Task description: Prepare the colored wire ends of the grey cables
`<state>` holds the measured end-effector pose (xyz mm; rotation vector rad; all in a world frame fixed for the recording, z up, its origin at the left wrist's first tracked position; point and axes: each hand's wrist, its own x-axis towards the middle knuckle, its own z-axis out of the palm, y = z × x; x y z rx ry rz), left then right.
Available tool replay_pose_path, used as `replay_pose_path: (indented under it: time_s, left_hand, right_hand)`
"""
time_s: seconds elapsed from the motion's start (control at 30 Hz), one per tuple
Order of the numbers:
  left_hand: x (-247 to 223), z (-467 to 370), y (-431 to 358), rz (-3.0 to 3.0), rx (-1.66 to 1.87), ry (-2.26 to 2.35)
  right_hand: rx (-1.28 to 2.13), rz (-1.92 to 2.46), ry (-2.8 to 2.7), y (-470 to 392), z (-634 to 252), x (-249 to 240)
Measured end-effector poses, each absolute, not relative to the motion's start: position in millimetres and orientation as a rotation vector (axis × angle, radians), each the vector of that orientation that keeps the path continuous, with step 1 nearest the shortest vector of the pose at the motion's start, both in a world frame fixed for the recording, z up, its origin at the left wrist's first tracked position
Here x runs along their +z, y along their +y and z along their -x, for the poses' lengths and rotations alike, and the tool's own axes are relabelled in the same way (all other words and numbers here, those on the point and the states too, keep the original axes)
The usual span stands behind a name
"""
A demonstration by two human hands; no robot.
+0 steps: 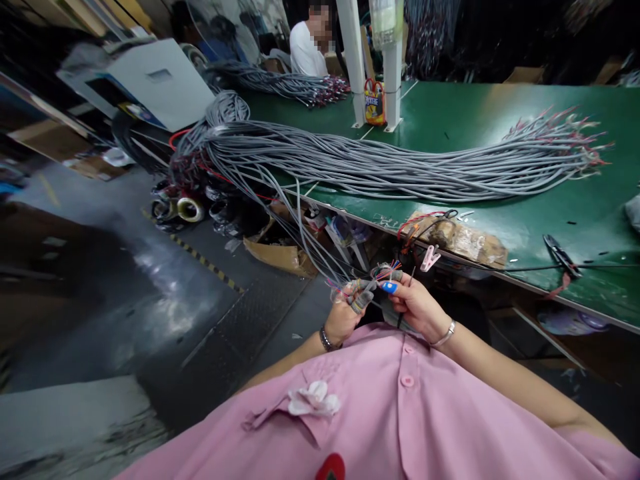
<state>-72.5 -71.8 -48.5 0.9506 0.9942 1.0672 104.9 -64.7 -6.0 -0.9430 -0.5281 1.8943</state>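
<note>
Close to my body, just off the table's front edge, both hands are together at the stripped end of some grey cables (305, 223). My left hand (347, 312), with grey covers on its fingers, is closed around the cable ends. Thin coloured wires (387, 270) fan out above the fingers. My right hand (414, 301) pinches at those wires, a blue wrap on its thumb and a grey cover on a finger. Exactly which wires lie between its fingertips is too small to tell. The held cables run up and left to the big bundle.
A long bundle of grey cables (380, 160) lies across the green table (465, 107). Pliers (563, 257), a pink clip (430, 258) and a taped block (460, 241) sit along the front edge. A person (306, 50) is behind the table. An open carton (280, 250) stands below.
</note>
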Motion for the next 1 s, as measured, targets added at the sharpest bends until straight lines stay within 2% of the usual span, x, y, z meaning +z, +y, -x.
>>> replay_pose_path:
  time_s: [0.13,0.3,0.43,0.63,0.77,1.0]
  left_hand:
    - [-33.8,69.1,-67.1,-1.174,1.134,1.162]
    - [-15.8,71.6,-60.2,-1.337,1.208,1.135]
    - [-16.0,82.2,-52.5,-1.094,1.192,1.073]
    - [-27.3,93.8,-56.1,-0.601,0.858,0.711]
    - [-35.1,92.2,-64.2,-0.554,0.75,0.66]
    - [-34.5,84.6,-61.7,-0.652,0.693,0.659]
  right_hand:
    - [1.991,0.88,-0.512,-69.5,-107.0,-8.3]
    - [1.989,0.925,-0.607,-76.3,-115.9,-14.8]
    - [1.915,0.988,-0.675,-80.9,-127.7,-18.6]
    - [1.815,0.898,-0.738,-77.4,-120.8,-4.9]
    - [1.856,0.75,-0.73,-74.6,-105.4,8.3]
    - [1.887,0.812,-0.667,-75.7,-105.4,1.1]
